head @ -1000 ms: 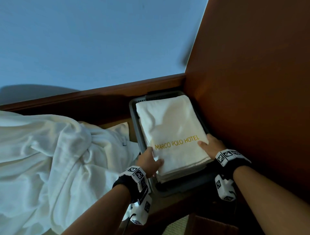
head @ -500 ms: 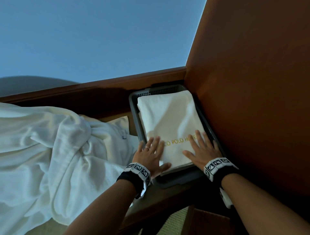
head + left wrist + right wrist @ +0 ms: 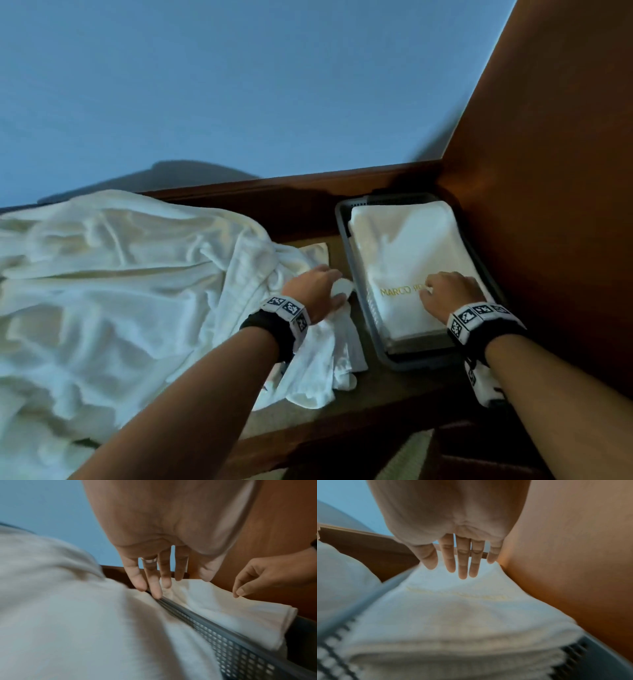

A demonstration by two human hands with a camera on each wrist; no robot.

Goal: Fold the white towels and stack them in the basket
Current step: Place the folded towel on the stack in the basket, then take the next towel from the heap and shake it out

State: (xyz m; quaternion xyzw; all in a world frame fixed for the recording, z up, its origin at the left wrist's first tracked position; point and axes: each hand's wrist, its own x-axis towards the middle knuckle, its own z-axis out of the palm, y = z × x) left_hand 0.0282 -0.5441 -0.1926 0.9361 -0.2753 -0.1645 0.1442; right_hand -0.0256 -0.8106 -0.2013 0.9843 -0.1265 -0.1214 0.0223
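Where the grey perforated basket (image 3: 346, 240) sits in the corner of the wooden ledge (image 3: 359, 407), its far and right sides lie close against the wooden back rail (image 3: 308, 192) and the tall wooden panel (image 3: 548, 205). A stack of folded white towels (image 3: 411, 246) fills it, rising above the rim, the top one lettered in gold. The right hand (image 3: 450, 291) hovers over or touches the near part of that towel, fingers loosely bent, holding nothing. The left hand (image 3: 317, 286) lies just left of the basket rim on a heap of unfolded white towels (image 3: 120, 291), fingers extended and relaxed, tips at the rim. A narrow strip of bare ledge shows between heap and basket, and more along the near edge.
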